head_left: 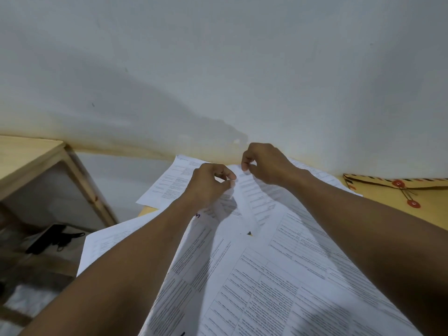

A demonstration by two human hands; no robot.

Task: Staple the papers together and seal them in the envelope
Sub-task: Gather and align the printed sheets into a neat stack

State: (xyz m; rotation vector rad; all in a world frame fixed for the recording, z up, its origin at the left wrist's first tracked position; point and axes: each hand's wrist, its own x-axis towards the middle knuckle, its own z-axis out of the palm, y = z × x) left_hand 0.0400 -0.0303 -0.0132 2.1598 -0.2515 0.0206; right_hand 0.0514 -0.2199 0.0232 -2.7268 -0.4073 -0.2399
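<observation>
A pale wooden shelf unit point(36, 161) stands left, a tan string-tie envelope point(388, 192) lies right; left hand point(208, 185) and right hand point(266, 163) each pinch the far edge of a raised white printed sheet point(254, 202), long axis toward the viewer; loose printed papers point(266, 287) cover the yellow table point(145, 210) against a white wall point(218, 69).

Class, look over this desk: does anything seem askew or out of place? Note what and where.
The papers lie fanned at different angles rather than squared; the far-left sheet seems to overhang the desk edge. Left hand and right hand pinch the top of a lifted sheet. The envelope lies at right.
</observation>
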